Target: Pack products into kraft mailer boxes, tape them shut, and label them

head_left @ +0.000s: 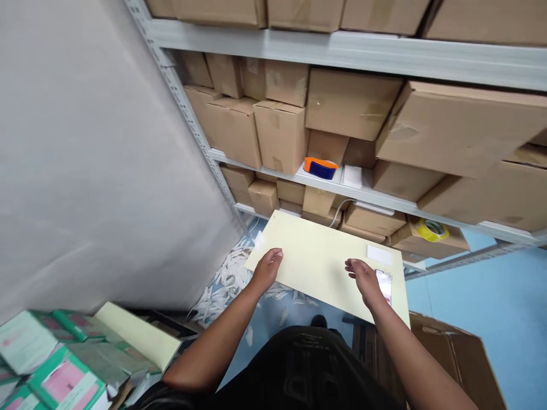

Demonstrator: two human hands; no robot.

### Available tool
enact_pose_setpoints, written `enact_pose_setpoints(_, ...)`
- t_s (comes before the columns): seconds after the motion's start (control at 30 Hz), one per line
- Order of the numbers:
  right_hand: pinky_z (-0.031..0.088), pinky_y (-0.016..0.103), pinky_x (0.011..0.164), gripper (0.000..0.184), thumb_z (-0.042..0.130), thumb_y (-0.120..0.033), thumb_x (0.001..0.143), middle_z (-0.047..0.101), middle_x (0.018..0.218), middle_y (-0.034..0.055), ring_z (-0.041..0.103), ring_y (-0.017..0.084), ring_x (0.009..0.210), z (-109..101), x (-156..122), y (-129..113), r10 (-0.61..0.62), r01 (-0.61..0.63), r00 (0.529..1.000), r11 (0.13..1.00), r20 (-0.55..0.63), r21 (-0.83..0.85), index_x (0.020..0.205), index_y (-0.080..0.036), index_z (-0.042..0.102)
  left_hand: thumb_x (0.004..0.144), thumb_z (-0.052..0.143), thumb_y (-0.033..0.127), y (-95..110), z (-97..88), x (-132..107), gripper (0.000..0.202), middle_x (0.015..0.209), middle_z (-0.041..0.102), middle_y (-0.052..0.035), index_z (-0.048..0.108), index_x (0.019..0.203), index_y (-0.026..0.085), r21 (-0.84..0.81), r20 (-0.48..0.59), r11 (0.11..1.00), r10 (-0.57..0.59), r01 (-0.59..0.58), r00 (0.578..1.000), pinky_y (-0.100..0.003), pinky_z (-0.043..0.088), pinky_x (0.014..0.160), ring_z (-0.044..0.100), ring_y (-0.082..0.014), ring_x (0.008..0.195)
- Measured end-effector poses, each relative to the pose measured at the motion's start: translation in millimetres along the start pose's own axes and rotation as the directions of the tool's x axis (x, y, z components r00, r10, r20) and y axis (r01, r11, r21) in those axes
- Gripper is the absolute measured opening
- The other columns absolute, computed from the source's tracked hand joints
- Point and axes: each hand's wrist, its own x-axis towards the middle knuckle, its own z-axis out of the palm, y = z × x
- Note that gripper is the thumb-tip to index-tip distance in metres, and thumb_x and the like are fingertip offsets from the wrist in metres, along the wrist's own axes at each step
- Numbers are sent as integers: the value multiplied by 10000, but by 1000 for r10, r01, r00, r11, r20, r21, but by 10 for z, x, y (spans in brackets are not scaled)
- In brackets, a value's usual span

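A pale yellow board (316,250) lies in front of me, below the shelves. My left hand (267,270) is over its left end, fingers loosely curled with a gap to the thumb and no object visible in them. Over the right part, my right hand (362,277) has its fingers slightly apart and holds nothing. Whether either hand touches the board, I cannot tell. Beside the right wrist lies a flat, phone-like thing (384,285), partly covered by the arm. A white slip (379,254) sits near the board's far right corner, and a white scrap (258,240) at its left edge.
Metal shelves (273,177) ahead hold many cardboard boxes (280,134), an orange and blue item (321,167) and a yellow tape roll (431,230). White strips (226,276) litter the floor. Green boxes (68,376) stand at lower left, an opened carton (459,359) at lower right.
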Motion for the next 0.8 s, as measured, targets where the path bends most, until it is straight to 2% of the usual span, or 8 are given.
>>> enact_pose_setpoints(0.13,551,385,873,448,610,-619,856,754,1157,96,707,287,1068,454,336,-198,-6,16,988,998,153,-60,1019,-223,740,936,509,561,-150,-287,6,451,1236,708,-97,665,1154,198,-54,-132,996,-76,69,988,-411,483,1032,643,-274,1178)
enact_pose_setpoints(0.23,552,382,858,441,615,-614,853,758,1129,95,711,286,1049,896,689,-333,-30,60,950,994,311,-88,1008,-220,740,928,518,551,-240,-492,-21,442,1224,716,-91,667,1149,199,-60,-277,993,-119,106,953,-403,494,1017,646,-272,1174)
enact_pose_setpoints(0.33,552,387,852,436,637,-607,832,762,1102,96,714,286,1020,1427,971,-470,-52,109,877,990,477,-91,991,-216,743,931,503,529,-305,-711,-137,428,1208,720,-88,672,1140,196,-20,-435,988,-144,150,889,-393,485,1029,649,-261,1162)
enact_pose_setpoints(0.43,548,392,857,435,665,-596,805,765,1100,101,713,288,1012,1992,1062,-612,-53,144,781,985,623,-97,986,-208,748,944,491,503,-342,-927,-371,428,1227,713,-95,667,1172,186,-15,-584,975,-188,221,790,-388,482,1033,650,-251,1156)
enact_pose_setpoints(0.5,545,393,855,447,681,-598,785,768,1091,105,714,291,1008,2362,1004,-703,-48,161,709,982,704,-96,984,-204,748,951,494,494,-350,-1070,-585,431,1242,707,-103,660,1192,178,-34,-666,964,-218,263,713,-385,483,1030,651,-249,1158)
enact_pose_setpoints(0.6,544,395,851,476,698,-624,754,775,1047,106,717,292,983,2885,767,-812,-42,199,581,976,812,-92,965,-200,747,954,509,479,-349,-1296,-974,418,1249,704,-107,655,1201,176,-61,-764,953,-236,297,600,-377,483,1036,653,-243,1163)
enact_pose_setpoints(0.8,546,388,832,490,711,-645,718,783,992,109,728,293,932,3739,-22,-846,-16,286,337,954,941,-86,933,-206,745,944,545,442,-454,-1767,-1872,388,1212,720,-108,647,1207,176,-127,-905,939,-242,319,350,-396,497,1036,670,-249,1150)
